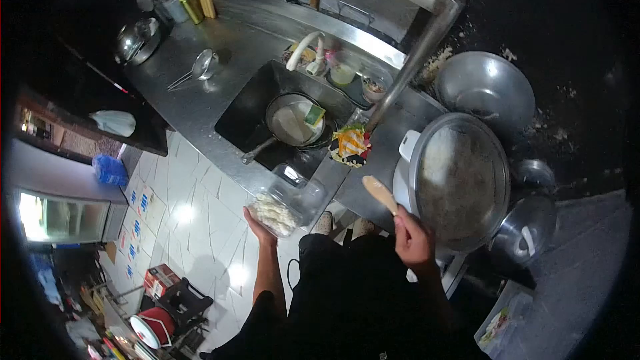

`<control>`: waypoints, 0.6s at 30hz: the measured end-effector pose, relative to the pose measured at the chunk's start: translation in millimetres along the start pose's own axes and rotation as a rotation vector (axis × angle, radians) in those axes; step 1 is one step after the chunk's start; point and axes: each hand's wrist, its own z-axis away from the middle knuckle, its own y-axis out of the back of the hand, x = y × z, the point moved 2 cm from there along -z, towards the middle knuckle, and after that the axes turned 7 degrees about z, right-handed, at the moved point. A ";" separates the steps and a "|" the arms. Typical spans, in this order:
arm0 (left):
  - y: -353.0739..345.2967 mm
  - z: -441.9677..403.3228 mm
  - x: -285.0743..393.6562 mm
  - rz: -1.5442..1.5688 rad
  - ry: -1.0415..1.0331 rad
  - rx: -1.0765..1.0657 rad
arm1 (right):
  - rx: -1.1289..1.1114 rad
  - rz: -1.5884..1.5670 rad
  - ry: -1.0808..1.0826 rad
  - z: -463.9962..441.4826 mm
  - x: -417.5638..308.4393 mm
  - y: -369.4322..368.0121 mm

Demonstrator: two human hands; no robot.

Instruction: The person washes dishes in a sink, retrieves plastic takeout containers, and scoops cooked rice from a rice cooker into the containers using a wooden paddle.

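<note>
One clear plastic container (310, 201) and one wooden paddle (377, 193), each in our grasp.
From the head view, our left hand (262, 228), partly open, cups the container of white, rice-like food (272, 216) in front of the sink (241, 108); our right hand (412, 243) curls closed around the paddle's handle. We judge the container light, thin-walled and slippery, best cradled underneath; the paddle seems stiff, best gripped by its handle.
</note>
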 end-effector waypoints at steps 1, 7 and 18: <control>11.6 -11.4 4.7 -0.011 0.000 -0.007 | 0.009 0.016 -0.028 3.0 6.4 4.1; 49.4 -66.8 14.1 -0.164 -0.088 -0.020 | 0.041 0.113 -0.176 -0.5 14.3 18.9; 53.4 -85.8 2.7 -0.283 -0.049 0.119 | 0.099 0.061 -0.472 42.4 62.4 11.7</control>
